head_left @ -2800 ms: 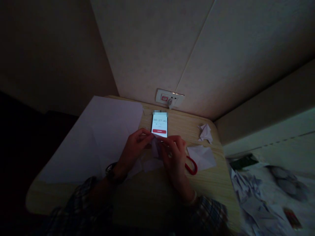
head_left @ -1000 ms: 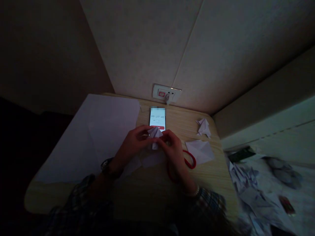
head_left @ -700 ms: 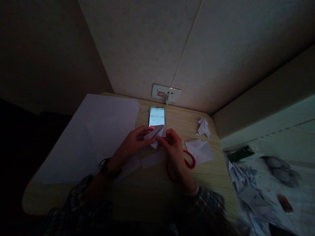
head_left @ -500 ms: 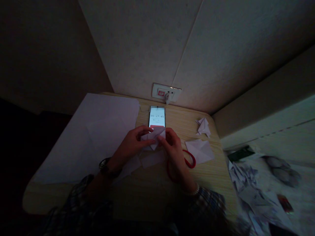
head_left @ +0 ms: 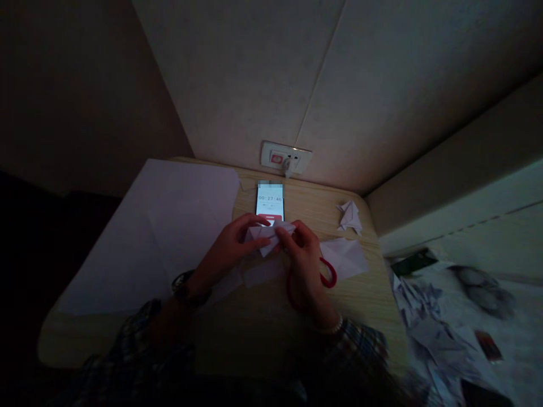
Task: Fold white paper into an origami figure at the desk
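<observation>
A small folded white paper (head_left: pixel 268 244) is held up between both hands, just in front of a lit phone (head_left: pixel 270 198). My left hand (head_left: pixel 231 240) pinches its left side, thumb below and fingers above. My right hand (head_left: pixel 302 249) grips the right end between thumb and fingers. Under my right wrist lie scissors, their red handles (head_left: pixel 328 274) showing on both sides of it. To the right rests a creased square of paper (head_left: pixel 345 259). Behind that sits a folded paper figure (head_left: pixel 350 216), shaped like a frog.
Large white sheets (head_left: pixel 169 209) cover the left of the wooden table (head_left: pixel 305 198). Smaller paper pieces (head_left: pixel 263 272) lie below my hands. A socket with a plug (head_left: pixel 287 164) is on the wall behind. Right of the table, lower down, is a heap of folded papers (head_left: pixel 436 333).
My right thumb and fingers have shifted slightly right along the folded paper, and its right point now reaches farther right. The phone's timer has advanced from 00:27:45 to 00:27:46.
</observation>
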The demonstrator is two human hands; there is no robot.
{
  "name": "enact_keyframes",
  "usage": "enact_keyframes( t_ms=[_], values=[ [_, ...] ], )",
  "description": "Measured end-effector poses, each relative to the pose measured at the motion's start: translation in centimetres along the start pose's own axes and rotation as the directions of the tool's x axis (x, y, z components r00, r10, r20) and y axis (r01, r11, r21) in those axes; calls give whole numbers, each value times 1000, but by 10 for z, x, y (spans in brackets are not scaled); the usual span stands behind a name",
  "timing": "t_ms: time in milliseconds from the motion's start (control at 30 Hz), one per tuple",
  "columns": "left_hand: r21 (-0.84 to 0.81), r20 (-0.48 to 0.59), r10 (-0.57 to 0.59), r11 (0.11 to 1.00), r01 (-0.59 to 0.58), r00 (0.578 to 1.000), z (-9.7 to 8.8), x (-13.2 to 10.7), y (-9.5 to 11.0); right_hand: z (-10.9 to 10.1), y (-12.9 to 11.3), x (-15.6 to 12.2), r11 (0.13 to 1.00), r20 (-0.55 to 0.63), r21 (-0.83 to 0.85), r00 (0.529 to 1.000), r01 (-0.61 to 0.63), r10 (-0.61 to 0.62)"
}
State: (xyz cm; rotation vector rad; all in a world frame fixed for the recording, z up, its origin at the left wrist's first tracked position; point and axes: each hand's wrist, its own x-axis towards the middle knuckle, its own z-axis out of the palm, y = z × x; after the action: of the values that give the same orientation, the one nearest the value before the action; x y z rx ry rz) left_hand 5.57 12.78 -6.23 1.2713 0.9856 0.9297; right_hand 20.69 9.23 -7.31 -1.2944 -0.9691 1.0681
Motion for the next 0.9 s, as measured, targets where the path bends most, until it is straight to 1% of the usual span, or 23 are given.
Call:
enact_keyframes(
  t_ms=[100,300,433,533,600,633,700,767,833,900],
  values=[
    [20,-28,-14,1000,14,1000,1,-1,2,0,-1,-2,1000,-11,-7,1000,13,-13],
    [83,-23,-55,995,56,998,2,-1,3,2,2,-3,997,-27,-71,999,18,-20],
    [133,5,-14,991,13,1000,2,0,1,1,6,-2,995,-32,-98,999,31,-35],
    [155,-17,-8,988,11,1000,1,-1,-1,1,5,-2,989,-39,-139,998,44,-50],
    [150,-46,-25,988,32,999,1,-2,-1,2,3,-2,993,-6,-111,1000,26,-27],
    [131,-59,-36,990,43,998,1,-2,0,2,1,-2,997,28,-73,1000,14,-12],
    [64,-83,-62,996,67,995,0,-3,1,1,-1,-3,1000,100,16,995,6,-8],
    [-7,-99,-84,996,84,991,-1,-3,2,1,-3,-3,997,143,74,989,19,-29],
    [-32,-101,-88,996,85,991,-2,-3,2,0,-3,-2,996,160,81,986,29,-42],
    [-19,-96,-71,997,69,993,-3,-3,2,-1,-1,1,997,163,67,986,29,-40]
  ],
)
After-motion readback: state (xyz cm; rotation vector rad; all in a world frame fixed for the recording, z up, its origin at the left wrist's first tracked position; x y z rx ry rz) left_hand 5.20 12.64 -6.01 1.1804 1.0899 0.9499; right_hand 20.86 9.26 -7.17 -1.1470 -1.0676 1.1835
